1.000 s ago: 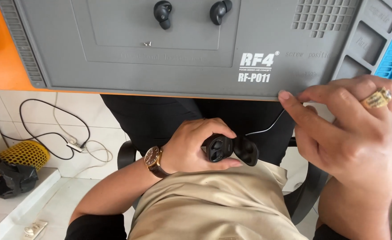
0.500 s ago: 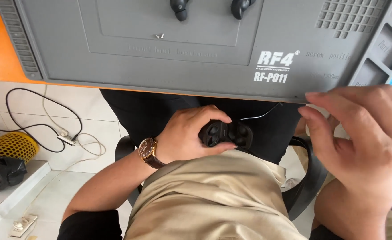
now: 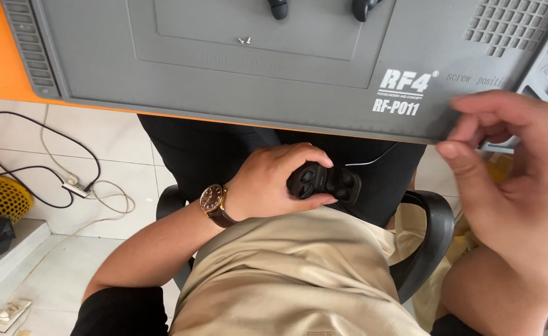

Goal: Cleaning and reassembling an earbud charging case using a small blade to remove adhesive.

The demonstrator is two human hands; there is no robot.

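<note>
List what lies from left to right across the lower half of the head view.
yellow mesh bundle → white power strip → wristwatch → left hand → black earbud case → right hand

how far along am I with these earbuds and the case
Both black earbuds lie out on the grey mat, beside two tiny screws. Your left hand holds the open, empty case in your lap. Your right hand pinches something too small to identify. Nothing is back in the case.

Electronics repair workbench, grey silicone repair mat (image 3: 162, 81), loose screws (image 3: 244, 40), orange desk (image 3: 0, 62)
</note>
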